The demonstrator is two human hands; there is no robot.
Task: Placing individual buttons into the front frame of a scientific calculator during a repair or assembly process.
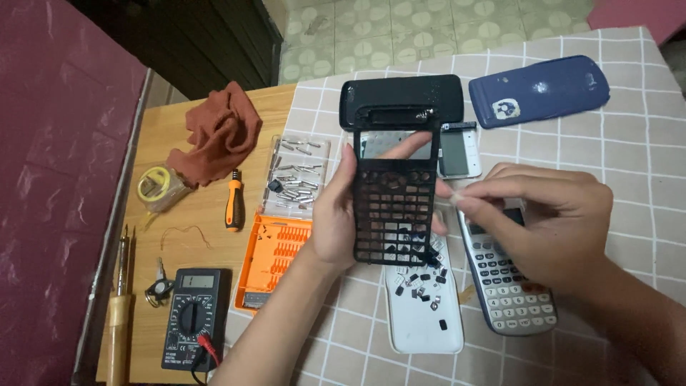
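Gripping a black calculator front shell [394, 207] upright above the bench [629, 164], the left hand [334, 214] clasps its left edge, just over a white tray [421, 322] strewn with loose black keys. Beside it the right hand [550, 214] pinches something small, perhaps a pale key, above a grey calculator [511, 293]. Farther back lie a black back cover [400, 100] and a blue cover [539, 91].

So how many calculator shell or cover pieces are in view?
3. The black keypad frame is held upright in the left hand; a black back shell lies behind it; a blue cover lies at far right. Others may be hidden.
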